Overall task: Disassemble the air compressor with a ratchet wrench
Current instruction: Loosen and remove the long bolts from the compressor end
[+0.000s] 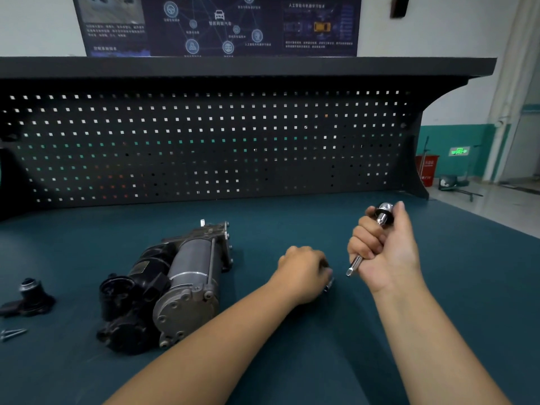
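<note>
In the head view, the air compressor (175,285) is seen lying on the bench (438,302) at centre left, mostly assembled; a detached black part (29,296) and loose screws (13,333) at the left edge suggest one piece is already off. The ratchet wrench (384,210) is gripped in the fingers of the right hand (382,247), apart from the compressor. A small blurred metal piece (328,284) is held under the curled fingers of the left hand (304,273), and most unbolting is judged left.

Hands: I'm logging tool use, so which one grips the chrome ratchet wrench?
The right hand, its fingers wrapped round the chrome ratchet wrench. The left hand only pinches a small silvery piece, too blurred to identify.
</note>
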Demonstrator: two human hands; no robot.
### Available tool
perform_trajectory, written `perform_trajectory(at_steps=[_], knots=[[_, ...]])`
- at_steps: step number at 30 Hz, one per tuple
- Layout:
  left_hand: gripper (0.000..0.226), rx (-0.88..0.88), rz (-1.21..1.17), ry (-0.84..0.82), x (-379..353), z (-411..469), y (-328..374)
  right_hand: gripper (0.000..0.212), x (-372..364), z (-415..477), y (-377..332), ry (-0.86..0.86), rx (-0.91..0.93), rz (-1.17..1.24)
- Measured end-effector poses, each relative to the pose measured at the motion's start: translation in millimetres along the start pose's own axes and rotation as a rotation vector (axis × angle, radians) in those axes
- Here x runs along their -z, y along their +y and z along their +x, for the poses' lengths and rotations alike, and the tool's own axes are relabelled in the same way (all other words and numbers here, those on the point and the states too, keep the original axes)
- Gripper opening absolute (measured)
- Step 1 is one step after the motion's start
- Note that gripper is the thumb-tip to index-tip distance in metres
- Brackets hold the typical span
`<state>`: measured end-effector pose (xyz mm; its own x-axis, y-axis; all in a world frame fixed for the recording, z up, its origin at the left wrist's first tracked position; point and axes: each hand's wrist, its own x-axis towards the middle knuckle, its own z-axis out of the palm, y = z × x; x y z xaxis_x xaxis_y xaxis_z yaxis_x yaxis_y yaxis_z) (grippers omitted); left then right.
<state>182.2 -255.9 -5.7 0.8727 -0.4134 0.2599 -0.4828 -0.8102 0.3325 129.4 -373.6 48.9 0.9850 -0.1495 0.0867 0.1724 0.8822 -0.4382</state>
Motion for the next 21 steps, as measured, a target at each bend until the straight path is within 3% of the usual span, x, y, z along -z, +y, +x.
perform_trajectory(at_steps=[5,7,12,17,19,21], knots=[[0.012,-0.069,0.241,0.063,-15.9,-6.6,29.0,0.045,-0.5,-1.7,-0.4,0.008,-0.013,-0.008],[0.004,-0.059,0.198,0.059,-18.2,-8.8,35.1,0.045,-1.3,-2.5,0.3,0.004,-0.021,-0.009],[0.008,0.055,0.01,-0.032,-11.2,-12.0,42.3,0.045,-2.4,-3.1,0.7,-0.019,-0.026,-0.004],[0.013,-0.057,-0.033,0.018,-1.8,-26.2,39.6,0.043,0.2,-2.3,-4.2,-0.034,-0.01,0.03],[0.018,-0.024,-0.212,0.097,5.8,-35.8,35.1,0.043,1.6,-1.8,-6.2,-0.034,0.004,0.068],[0.017,0.111,-0.639,0.154,15.9,-50.5,28.3,0.042,1.4,-2.1,-4.5,-0.029,0.024,0.136]])
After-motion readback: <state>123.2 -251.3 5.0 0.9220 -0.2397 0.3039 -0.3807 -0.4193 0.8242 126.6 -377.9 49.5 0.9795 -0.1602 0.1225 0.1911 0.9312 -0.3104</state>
